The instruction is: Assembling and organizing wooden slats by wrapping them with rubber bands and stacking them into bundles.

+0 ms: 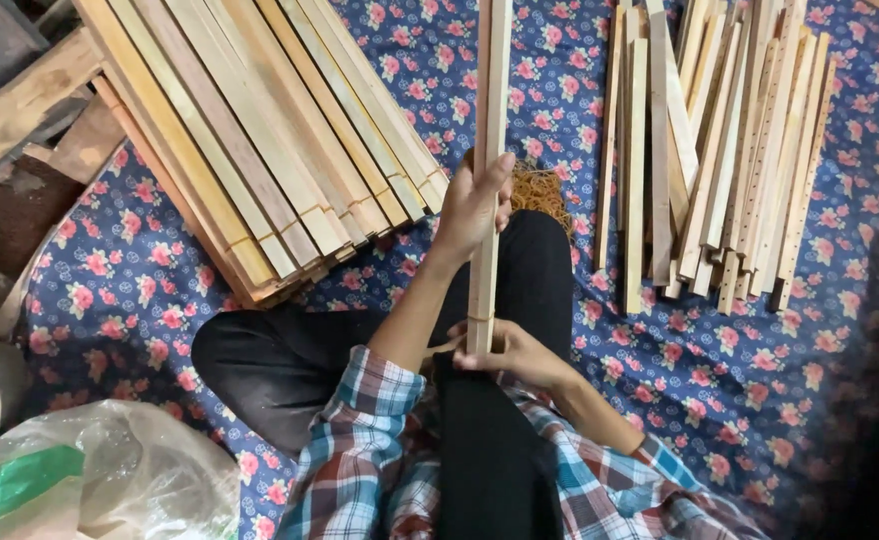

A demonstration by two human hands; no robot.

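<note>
Holding steady: bundled slats (260,140) lie left; my left hand (475,205) wraps the upright strip pair (490,150) mid-length, my right hand (510,352) pinches its base by the band (480,318). I'd keep edges flush; loose slats (720,150) lie right.

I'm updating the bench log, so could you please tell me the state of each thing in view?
Held wooden slats: upright, banded near the lower end.
Left hand: grip closed round the held slats.
Right hand: at the lower end, by the band.
Bundled slats: stacked, banded.
Loose slats: unbundled pile.
Rubber bands: heaped.
Plastic bag: crumpled.
</note>
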